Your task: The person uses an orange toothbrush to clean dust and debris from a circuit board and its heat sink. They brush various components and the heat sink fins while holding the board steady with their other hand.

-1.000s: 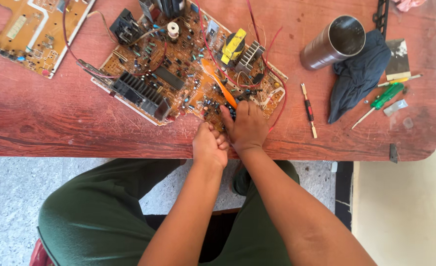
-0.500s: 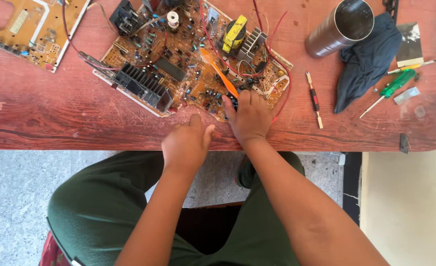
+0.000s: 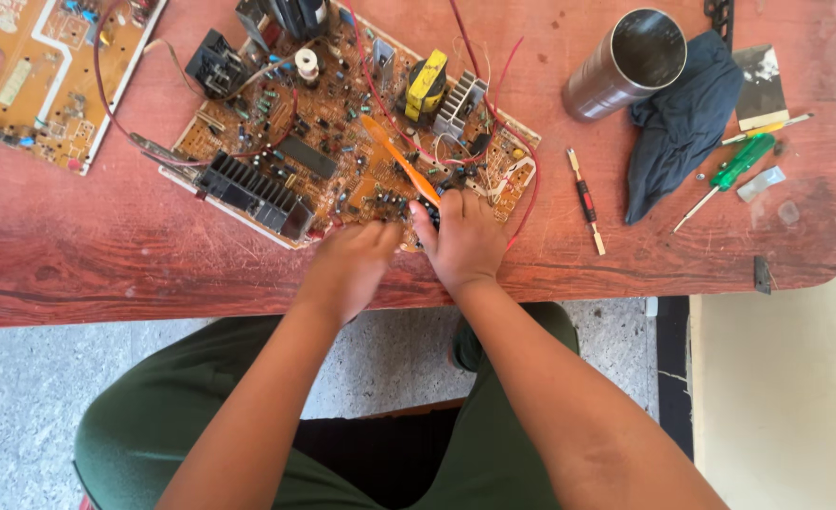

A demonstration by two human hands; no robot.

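A large brown circuit board (image 3: 333, 142) with a black heat sink, a yellow transformer and red wires lies tilted on the red wooden table (image 3: 78, 264). My right hand (image 3: 460, 241) grips an orange-handled tool (image 3: 399, 161) whose shaft slants up and left across the board. My left hand (image 3: 352, 264) rests on the board's near edge, fingers curled against it, right beside the other hand. What lies under its fingertips is hidden.
A second circuit board (image 3: 50, 66) lies at the table's far left. To the right are a steel cup (image 3: 626, 61) on its side, a dark cloth (image 3: 682, 123), a small red-and-black screwdriver (image 3: 586, 200) and a green-handled screwdriver (image 3: 734, 168). The table's right edge meets a pale wall.
My left hand slid left along the board's near edge, away from my right hand, then settled on the board. The camera view shifted a little. The right hand stays on the orange tool.
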